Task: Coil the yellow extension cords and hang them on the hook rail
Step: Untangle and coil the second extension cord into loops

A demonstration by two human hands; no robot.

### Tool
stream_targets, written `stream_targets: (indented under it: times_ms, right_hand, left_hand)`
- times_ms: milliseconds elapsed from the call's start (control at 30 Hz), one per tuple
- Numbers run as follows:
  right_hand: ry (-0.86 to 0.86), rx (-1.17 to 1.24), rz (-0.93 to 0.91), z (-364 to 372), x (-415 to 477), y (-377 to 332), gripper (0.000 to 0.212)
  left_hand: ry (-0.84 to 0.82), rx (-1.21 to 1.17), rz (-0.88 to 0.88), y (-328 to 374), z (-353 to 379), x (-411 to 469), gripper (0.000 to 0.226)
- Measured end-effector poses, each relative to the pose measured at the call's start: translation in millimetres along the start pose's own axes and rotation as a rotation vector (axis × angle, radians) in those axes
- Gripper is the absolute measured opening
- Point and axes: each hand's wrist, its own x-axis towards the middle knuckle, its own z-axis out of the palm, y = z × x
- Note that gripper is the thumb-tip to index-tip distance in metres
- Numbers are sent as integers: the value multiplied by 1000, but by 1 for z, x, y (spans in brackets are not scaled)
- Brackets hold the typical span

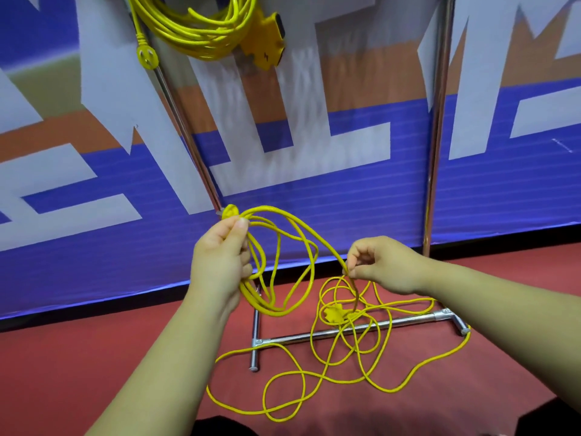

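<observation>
My left hand [220,259] grips several loops of a yellow extension cord [283,265], with the cord's plug [230,211] sticking up above my thumb. To its right, my right hand [382,264] pinches one strand of the same cord between thumb and fingers. The remaining length lies in loose tangles [345,350] on the red floor, with its yellow socket block [334,313] among them. A second yellow cord [201,29] hangs coiled at the top of the frame, its plug [146,56] dangling left and its socket block [267,42] to the right.
A chrome rack stands ahead: two uprights [438,127] and a floor base bar [361,328] with feet, which the loose cord drapes over. Behind it hangs a blue, white and orange banner [314,196]. The rail holding the coiled cord is out of frame.
</observation>
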Motion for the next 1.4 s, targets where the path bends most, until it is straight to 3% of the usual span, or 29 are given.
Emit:
stream_targets:
  times_ms: [167, 267, 400, 533, 833, 933, 1100, 1233, 1400]
  right_hand:
    - [46, 163, -26, -7, 1, -22, 20]
    - [144, 362, -49, -17, -1, -43, 18]
    - [245, 561, -67, -22, -6, -70, 15]
    - [275, 615, -68, -18, -7, -83, 14]
    - [301, 696, -35, -26, -14, -76, 15]
    - [283, 637, -6, -31, -17, -62, 14]
    - [123, 92, 37, -15, -17, -25, 20]
    - [15, 69, 5, 13, -10, -17, 26]
    - [47, -29, -82, 36, -1, -21, 32]
  left_hand:
    - [68, 127, 27, -14, -5, 3, 7]
    - [69, 235, 93, -23, -5, 3, 25]
    - [-184, 405, 46, -30, 15, -10, 19]
    - [-468, 554, 11, -38, 36, -24, 34]
    - [-524, 663, 61, -37, 58, -27, 9]
    - [-421, 603, 114, -29, 57, -23, 19]
    - [-260, 176, 2, -5, 47, -15, 37]
    - [-227, -35, -15, 11, 39, -17, 24]
    - [-205, -146, -29, 15, 29, -15, 21]
